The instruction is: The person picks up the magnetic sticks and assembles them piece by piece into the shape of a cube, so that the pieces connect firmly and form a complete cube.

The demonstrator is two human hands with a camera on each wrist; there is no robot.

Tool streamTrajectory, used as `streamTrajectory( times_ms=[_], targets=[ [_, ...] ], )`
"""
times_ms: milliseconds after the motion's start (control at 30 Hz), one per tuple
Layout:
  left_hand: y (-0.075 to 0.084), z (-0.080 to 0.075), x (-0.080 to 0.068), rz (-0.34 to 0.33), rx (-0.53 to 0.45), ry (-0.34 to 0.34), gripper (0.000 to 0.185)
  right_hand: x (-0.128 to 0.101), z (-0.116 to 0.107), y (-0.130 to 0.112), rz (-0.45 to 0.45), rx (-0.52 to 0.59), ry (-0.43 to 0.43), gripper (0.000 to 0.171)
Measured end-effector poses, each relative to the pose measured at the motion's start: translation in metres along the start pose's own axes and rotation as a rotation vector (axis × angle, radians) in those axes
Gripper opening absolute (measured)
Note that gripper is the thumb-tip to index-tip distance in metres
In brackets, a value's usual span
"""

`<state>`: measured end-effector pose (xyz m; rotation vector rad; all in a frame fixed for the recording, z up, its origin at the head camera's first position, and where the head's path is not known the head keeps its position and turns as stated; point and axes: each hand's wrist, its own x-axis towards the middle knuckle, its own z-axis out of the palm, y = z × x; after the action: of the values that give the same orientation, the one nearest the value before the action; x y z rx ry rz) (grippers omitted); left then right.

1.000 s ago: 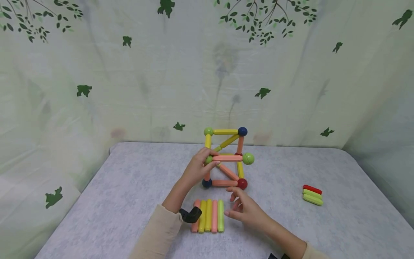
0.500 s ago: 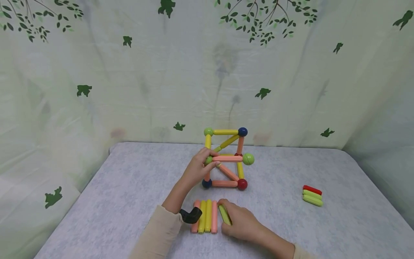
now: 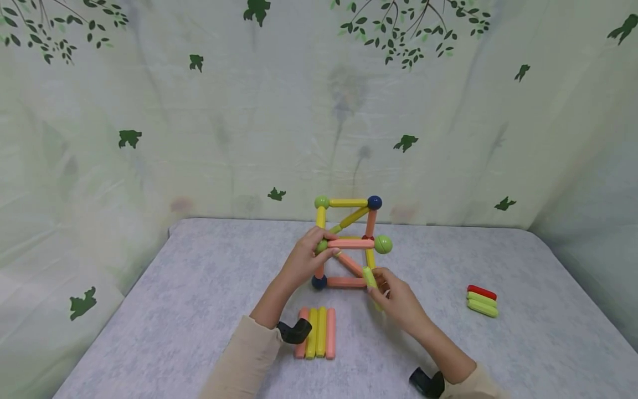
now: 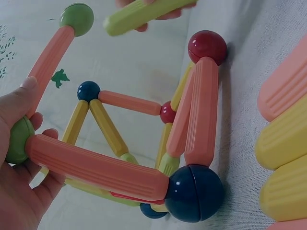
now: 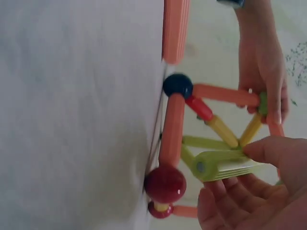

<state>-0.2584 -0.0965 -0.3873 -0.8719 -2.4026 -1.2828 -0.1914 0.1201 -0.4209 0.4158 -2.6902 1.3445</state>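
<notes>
the right hand (image 3: 399,299) pinches a green stick (image 3: 369,276) just beside the red ball (image 5: 165,184) at the front corner of the frame (image 3: 349,244), and a nudge could topple the frame (the left hand (image 3: 304,257) grips only its upper green ball (image 4: 18,140)).

The right hand (image 3: 399,299) hides the red ball and part of its green stick (image 3: 369,277).
</notes>
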Motion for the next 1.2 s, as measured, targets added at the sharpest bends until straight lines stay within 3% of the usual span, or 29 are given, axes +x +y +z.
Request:
streamTrajectory(
  times_ms=[267, 433, 767, 867, 1033, 1200],
  targets=[
    [0.001, 0.000, 0.001, 0.000, -0.007, -0.004, 0.020, 0.019, -0.015, 0.010, -0.022, 0.008, 0.110, 0.031],
    [0.001, 0.000, 0.001, 0.004, -0.012, -0.006, 0.020, 0.025, -0.016, 0.014, -0.065, 0.056, 0.126, 0.029],
    [0.002, -0.001, 0.000, 0.007, -0.017, -0.006, 0.020, 0.027, -0.016, 0.018, -0.083, 0.038, 0.088, 0.028],
    [0.001, -0.001, 0.000, 0.004, -0.022, -0.001, 0.020, 0.027, -0.015, 0.019, -0.108, 0.015, 0.091, 0.039],
    [0.001, -0.001, -0.001, 0.001, -0.023, 0.006, 0.020, 0.027, -0.017, 0.017, -0.205, -0.019, 0.174, 0.066],
    [0.001, -0.002, -0.003, -0.006, -0.039, 0.014, 0.023, 0.027, -0.017, 0.016, -0.260, -0.057, 0.214, 0.063]
  ],
)
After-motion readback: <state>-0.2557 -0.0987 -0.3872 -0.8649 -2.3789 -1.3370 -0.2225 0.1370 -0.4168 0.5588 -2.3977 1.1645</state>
